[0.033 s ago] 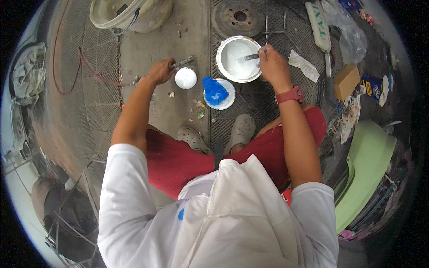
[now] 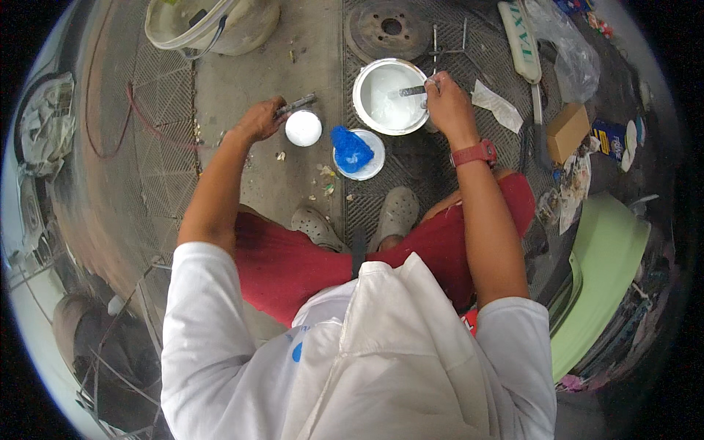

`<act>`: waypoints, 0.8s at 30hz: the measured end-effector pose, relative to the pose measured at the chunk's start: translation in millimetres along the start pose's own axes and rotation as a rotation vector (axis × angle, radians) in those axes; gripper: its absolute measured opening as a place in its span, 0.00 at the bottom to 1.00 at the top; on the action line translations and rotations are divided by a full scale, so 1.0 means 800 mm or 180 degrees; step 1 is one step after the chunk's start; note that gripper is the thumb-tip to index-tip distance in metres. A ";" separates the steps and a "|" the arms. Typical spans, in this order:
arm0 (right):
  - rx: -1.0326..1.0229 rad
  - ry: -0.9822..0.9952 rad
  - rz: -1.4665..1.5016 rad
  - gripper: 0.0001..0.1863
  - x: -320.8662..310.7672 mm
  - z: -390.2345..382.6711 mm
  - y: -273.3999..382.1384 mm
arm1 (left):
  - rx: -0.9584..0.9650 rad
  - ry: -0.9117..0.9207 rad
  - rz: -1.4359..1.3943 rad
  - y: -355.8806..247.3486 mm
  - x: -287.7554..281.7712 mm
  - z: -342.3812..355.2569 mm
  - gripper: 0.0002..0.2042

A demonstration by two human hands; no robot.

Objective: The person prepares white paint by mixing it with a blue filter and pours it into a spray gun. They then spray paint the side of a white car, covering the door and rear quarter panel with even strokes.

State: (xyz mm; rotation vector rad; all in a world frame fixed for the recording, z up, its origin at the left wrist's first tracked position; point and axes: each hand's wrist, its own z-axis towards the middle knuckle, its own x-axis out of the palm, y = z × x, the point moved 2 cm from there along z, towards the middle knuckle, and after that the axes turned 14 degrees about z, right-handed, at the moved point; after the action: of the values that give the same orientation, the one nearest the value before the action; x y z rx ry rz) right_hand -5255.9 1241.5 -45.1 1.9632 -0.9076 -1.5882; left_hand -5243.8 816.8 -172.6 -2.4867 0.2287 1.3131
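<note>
My left hand (image 2: 258,119) is closed round a grey metal spray gun (image 2: 299,104). Its round cup (image 2: 303,129) is full of white up to the rim. My right hand (image 2: 447,103) grips a flat grey stirring stick (image 2: 412,92) at the far right rim of a white paint bucket (image 2: 357,103). The stick reaches over the opening, above or into white paint (image 2: 385,99). Between cup and bucket, on the near side, a crumpled blue cloth-like piece (image 2: 353,150) lies on a white round lid or can (image 2: 375,155).
A large dirty pail (image 2: 249,33) stands far left, a brake disc (image 2: 389,31) beyond the bucket. Right lie white paper (image 2: 497,105), a cardboard box (image 2: 567,132) and a pale green panel (image 2: 605,271). A thin red hose (image 2: 130,110) crosses the floor at left.
</note>
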 end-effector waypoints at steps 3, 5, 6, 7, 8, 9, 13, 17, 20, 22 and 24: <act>0.0493 -0.0282 0.0086 0.28 0.001 0.007 -0.029 | -0.0052 -0.0218 -0.0580 -0.009 -0.025 -0.027 0.19; 0.0972 -0.0435 0.0907 0.34 0.011 -0.002 -0.046 | -0.0188 -0.0484 -0.1039 -0.015 -0.049 -0.048 0.19; 0.1207 -0.0515 0.1312 0.37 0.018 -0.008 -0.053 | -0.0412 -0.0473 -0.1278 -0.020 -0.061 -0.060 0.19; 0.1688 -0.0333 0.1788 0.39 0.030 -0.017 -0.059 | -0.0371 -0.0636 -0.1310 -0.026 -0.077 -0.073 0.19; 0.2160 -0.0159 0.2260 0.41 0.044 -0.025 -0.063 | -0.0519 -0.0727 -0.1268 -0.034 -0.089 -0.086 0.18; 0.2635 -0.0014 0.2702 0.43 0.056 -0.033 -0.066 | -0.0667 -0.0823 -0.1230 -0.043 -0.098 -0.100 0.18; 0.2158 0.0268 0.4029 0.40 0.087 -0.045 -0.069 | -0.0764 -0.1677 -0.1381 -0.073 -0.115 -0.104 0.17; 0.2120 0.0360 0.4201 0.33 0.092 -0.041 -0.080 | -0.1131 -0.1596 -0.1810 -0.081 -0.107 -0.087 0.19; 0.2251 0.0459 0.4292 0.28 0.093 -0.038 -0.081 | -0.1660 -0.1038 -0.1756 -0.077 -0.105 -0.084 0.20; 0.2247 0.0326 0.4255 0.25 0.093 -0.038 -0.080 | -0.1297 -0.1345 -0.1736 -0.081 -0.110 -0.085 0.21; 0.2181 -0.0042 0.4357 0.25 0.090 -0.040 -0.079 | -0.1128 -0.1525 -0.1534 -0.083 -0.112 -0.088 0.22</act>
State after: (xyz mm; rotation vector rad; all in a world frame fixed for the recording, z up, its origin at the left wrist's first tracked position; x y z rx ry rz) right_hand -5203.4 1230.5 -130.5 1.0011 -2.2828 -0.4705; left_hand -5221.1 854.1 -48.3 -2.1748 -0.7202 1.7662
